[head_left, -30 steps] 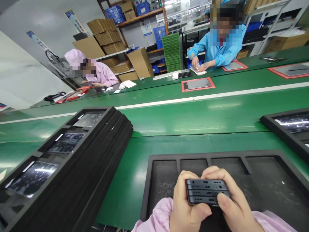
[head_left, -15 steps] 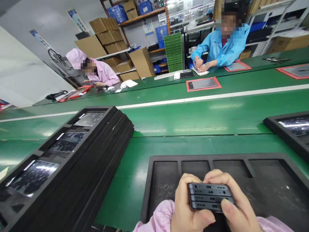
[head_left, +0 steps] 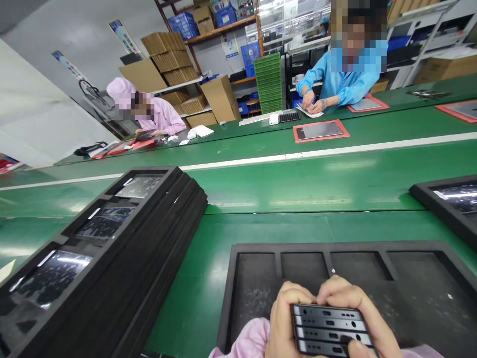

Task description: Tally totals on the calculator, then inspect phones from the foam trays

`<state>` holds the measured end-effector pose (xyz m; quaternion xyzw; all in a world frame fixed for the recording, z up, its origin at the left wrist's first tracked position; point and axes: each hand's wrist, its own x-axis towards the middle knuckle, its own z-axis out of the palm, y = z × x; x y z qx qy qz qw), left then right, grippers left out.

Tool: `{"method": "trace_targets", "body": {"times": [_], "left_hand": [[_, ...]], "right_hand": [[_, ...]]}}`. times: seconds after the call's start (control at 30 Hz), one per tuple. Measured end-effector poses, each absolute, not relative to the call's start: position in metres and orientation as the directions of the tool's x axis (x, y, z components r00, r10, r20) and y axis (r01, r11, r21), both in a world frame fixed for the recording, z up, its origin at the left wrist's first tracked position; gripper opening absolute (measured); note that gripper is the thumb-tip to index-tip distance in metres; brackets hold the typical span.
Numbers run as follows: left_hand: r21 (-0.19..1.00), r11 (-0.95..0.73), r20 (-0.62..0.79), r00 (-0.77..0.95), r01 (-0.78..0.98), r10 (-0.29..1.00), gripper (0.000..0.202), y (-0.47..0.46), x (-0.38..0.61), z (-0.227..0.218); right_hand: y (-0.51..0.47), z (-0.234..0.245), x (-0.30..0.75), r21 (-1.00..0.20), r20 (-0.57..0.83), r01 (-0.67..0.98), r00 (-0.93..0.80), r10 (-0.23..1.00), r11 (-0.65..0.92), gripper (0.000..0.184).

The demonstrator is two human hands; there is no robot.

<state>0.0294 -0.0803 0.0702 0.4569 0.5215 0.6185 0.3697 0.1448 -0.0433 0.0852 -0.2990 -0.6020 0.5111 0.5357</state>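
Note:
A stack of several dark smartphones (head_left: 331, 329) is held low in front of me, their bottom edges with charging ports and speaker holes facing me. My left hand (head_left: 282, 320) is closed around the stack's left end. My right hand (head_left: 374, 311) grips the right end, its thumb on the lower phones' port edges. Fingertips of both hands meet behind the stack. Beneath them lies a black foam tray (head_left: 257, 247) with bare, dust-specked compartments at its far side; the hands hide part of its near side.
At left rises a tall stack of black foam trays (head_left: 164, 238), the top one holding glossy screens. Another tray (head_left: 428, 196) with a screen sits at right. Across the green conveyor belt (head_left: 261, 189), a red-edged panel (head_left: 321, 131) lies near two co-workers.
Both my hands and the phone stack sit lower in view, and my left thumb has dropped mostly out of sight. On the belt, the red-edged panel has shifted slightly right.

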Motion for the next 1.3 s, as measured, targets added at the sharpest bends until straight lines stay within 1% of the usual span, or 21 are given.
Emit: {"method": "trace_targets", "body": {"times": [0.07,0.17,0.23,0.3,0.4,0.5,0.57,0.63,0.7,0.73,0.8,0.83,0.9,0.97,1.03,1.07,1.13,1.17,1.2,1.23,1.3], "left_hand": [[0.971,-0.238,0.232,-0.302,0.017,0.925,0.056,-0.078,0.028,0.062],[0.912,-0.41,0.401,-0.303,0.037,0.865,0.06,-0.072,0.026,0.051],[0.841,-0.526,0.538,-0.283,0.123,0.794,0.064,-0.068,0.024,0.048],[0.774,-0.595,0.632,-0.226,0.217,0.741,0.061,-0.065,0.021,0.049],[0.723,-0.638,0.685,-0.156,0.264,0.712,0.047,-0.065,0.016,0.051],[0.689,-0.669,0.716,-0.12,0.278,0.688,0.04,-0.068,0.013,0.051],[0.663,-0.694,0.738,-0.091,0.28,0.668,0.037,-0.07,0.013,0.051],[0.651,-0.707,0.748,-0.072,0.276,0.66,0.033,-0.072,0.012,0.051],[0.651,-0.706,0.746,-0.068,0.278,0.662,0.032,-0.072,0.012,0.052],[0.649,-0.707,0.748,-0.068,0.282,0.66,0.032,-0.072,0.013,0.053],[0.63,-0.725,0.766,-0.067,0.28,0.64,0.034,-0.072,0.013,0.054],[0.613,-0.742,0.781,-0.065,0.271,0.622,0.035,-0.072,0.014,0.054],[0.623,-0.743,0.778,-0.092,0.243,0.622,0.04,-0.073,0.016,0.053],[0.692,-0.689,0.72,-0.135,0.216,0.681,0.053,-0.075,0.018,0.052],[0.741,-0.639,0.669,-0.154,0.205,0.727,0.065,-0.077,0.019,0.052],[0.744,-0.637,0.666,-0.15,0.203,0.73,0.066,-0.077,0.02,0.054],[0.717,-0.669,0.696,-0.133,0.197,0.706,0.055,-0.076,0.021,0.058],[0.705,-0.684,0.708,-0.129,0.189,0.694,0.05,-0.076,0.022,0.061],[0.695,-0.695,0.719,-0.129,0.185,0.683,0.046,-0.075,0.022,0.063],[0.682,-0.706,0.73,-0.131,0.189,0.671,0.045,-0.074,0.021,0.065],[0.649,-0.716,0.758,-0.133,0.256,0.639,0.046,-0.074,0.019,0.067]], "right_hand": [[-0.042,0.085,0.145,-0.935,0.346,-0.174,-0.256,0.903,0.309,0.028],[-0.036,0.083,0.15,-0.938,0.343,-0.158,-0.278,0.897,0.31,0.039],[-0.027,0.085,0.155,-0.948,0.312,-0.167,-0.327,0.892,0.27,0.047],[-0.018,0.089,0.16,-0.968,0.246,-0.15,-0.395,0.885,0.202,0.046],[-0.007,0.101,0.167,-0.991,0.122,-0.112,-0.491,0.863,0.077,0.034],[-0.002,0.114,0.171,-0.992,0.048,-0.122,-0.577,0.815,-0.028,0.034],[0.001,0.119,0.173,-0.992,-0.024,-0.085,-0.584,0.812,-0.09,0.034],[0.005,0.119,0.174,-0.998,-0.052,-0.014,-0.522,0.851,-0.069,0.033],[0.011,0.116,0.177,-0.987,0.062,0.108,-0.421,0.905,0.118,0.03],[0.013,0.113,0.178,-0.946,0.177,0.187,-0.388,0.905,0.265,0.029],[0.017,0.109,0.182,-0.766,0.397,0.339,-0.42,0.817,0.546,0.029],[0.018,0.108,0.184,-0.657,0.46,0.39,-0.471,0.752,0.646,0.03],[0.02,0.112,0.189,-0.471,0.494,0.458,-0.571,0.656,0.754,0.033],[0.02,0.121,0.193,-0.374,0.484,0.525,-0.593,0.644,0.764,0.033],[0.022,0.134,0.195,-0.381,0.462,0.595,-0.54,0.704,0.707,0.027],[0.023,0.141,0.196,-0.42,0.418,0.616,-0.52,0.745,0.666,0.022],[0.025,0.149,0.198,-0.505,0.269,0.613,-0.557,0.786,0.607,0.014],[0.026,0.151,0.198,-0.521,0.199,0.605,-0.6,0.775,0.602,0.017],[0.026,0.152,0.199,-0.495,0.163,0.608,-0.637,0.754,0.621,0.021],[0.027,0.152,0.198,-0.416,0.169,0.629,-0.656,0.735,0.657,0.021],[0.025,0.151,0.196,-0.131,0.293,0.702,-0.647,0.704,0.7,0.011]]}}
